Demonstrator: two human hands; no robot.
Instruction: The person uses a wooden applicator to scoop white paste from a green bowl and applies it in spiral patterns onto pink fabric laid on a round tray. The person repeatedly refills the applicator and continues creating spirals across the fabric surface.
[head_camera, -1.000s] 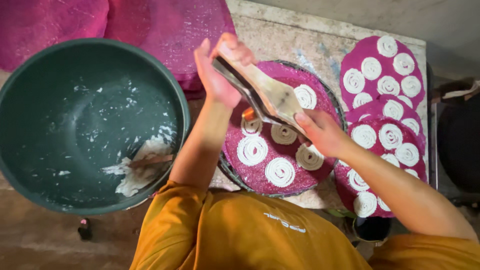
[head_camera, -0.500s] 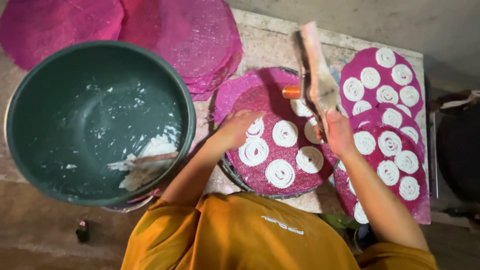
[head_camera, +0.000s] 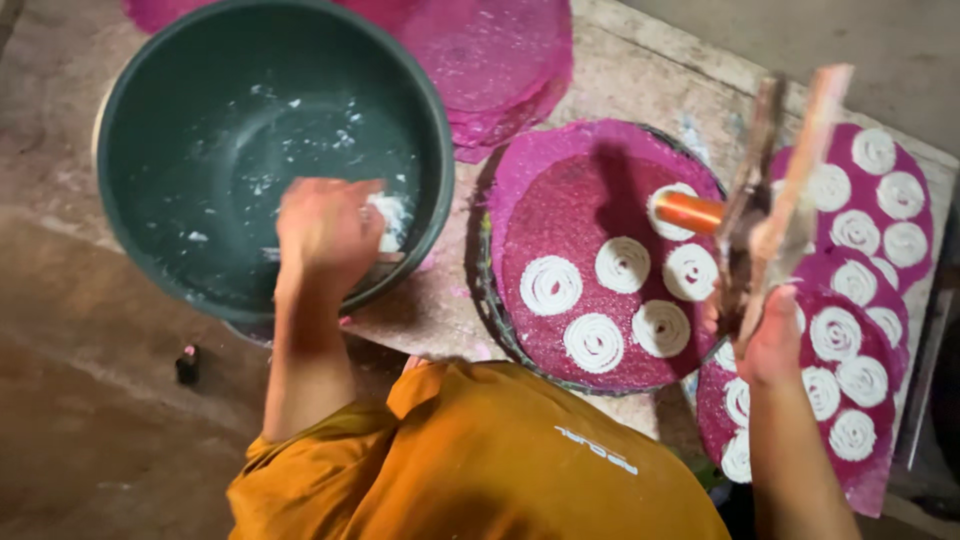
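Note:
My left hand reaches into a large dark green bowl and closes on a lump of white dough near its right wall. My right hand grips a wooden hand press with an orange barrel, held upright above a round pink mesh mat. Several white spiral coils of dough lie on that mat.
More pink mats with several spiral coils are stacked at the right. Bare pink mats lie behind the bowl. All rests on a worn stone slab. A small dark object sits at the lower left.
My left hand left the press and the mat and moved left into the bowl, onto the dough. My right hand raised the press upright and shifted it right.

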